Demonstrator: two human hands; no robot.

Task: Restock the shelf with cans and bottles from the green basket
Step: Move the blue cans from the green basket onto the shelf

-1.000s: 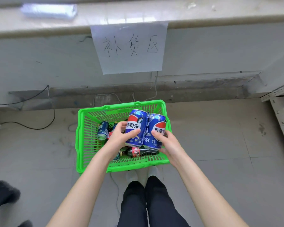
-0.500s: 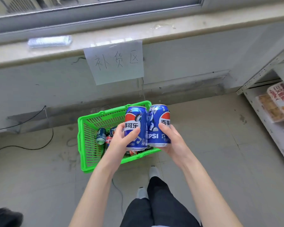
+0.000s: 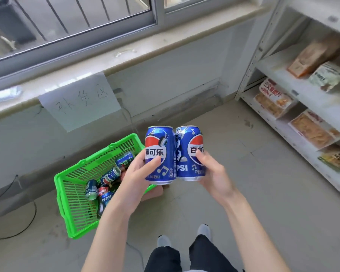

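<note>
The shelf [image 3: 279, 75] is filling more of the right side than a moment ago, and the green basket [image 3: 75, 209] is lying farther left on the floor [image 3: 253, 183]. The left hand [image 3: 137, 177] is gripping the left Pepsi can [image 3: 161, 146] and the right hand [image 3: 214, 177] the right Pepsi can [image 3: 188, 142], both upright and touching, with fingers [image 3: 155, 160] curling around them.

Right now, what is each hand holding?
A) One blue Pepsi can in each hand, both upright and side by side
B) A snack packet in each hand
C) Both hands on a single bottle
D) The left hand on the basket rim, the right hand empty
A: the left hand grips one blue can and the right hand grips the other can, both upright and touching, clear of the green basket.
</note>
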